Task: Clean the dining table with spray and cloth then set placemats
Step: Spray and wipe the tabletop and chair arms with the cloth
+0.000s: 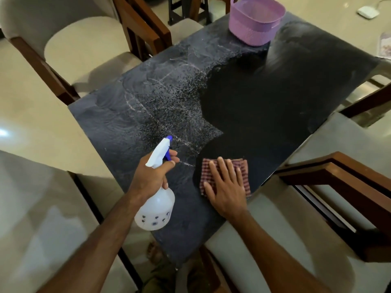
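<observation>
**Spray bottle held over wet table, cloth pressed flat**

A dark table (275, 106) is seen from above, with one corner near the camera. The left half of its top is covered with fine droplets and thin white streaks; the right half looks plain and dark.

A white bottle (155, 210) with a white and blue spray head is gripped by the left hand (151, 176). The fingers are curled around the neck, and one finger is placed on the blue trigger. The nozzle is pointed away from the person, toward the wet part of the top. The bottle is held above the near left edge of the table; whether it touches the top cannot be told.

A checked red and white cloth (243, 172), folded, is lying on the table near the right edge, just beside the bottle. The right hand (227, 187) is laid flat on it, with the fingers straight and slightly spread, so the cloth is pressed and not grasped.

A purple basket (256, 20) is standing on the far corner of the table, well apart from both hands.

Chairs (80, 45) with wooden frames and pale cushions are placed around the table. A small white object (367, 12) is lying on the floor at the far right.
</observation>
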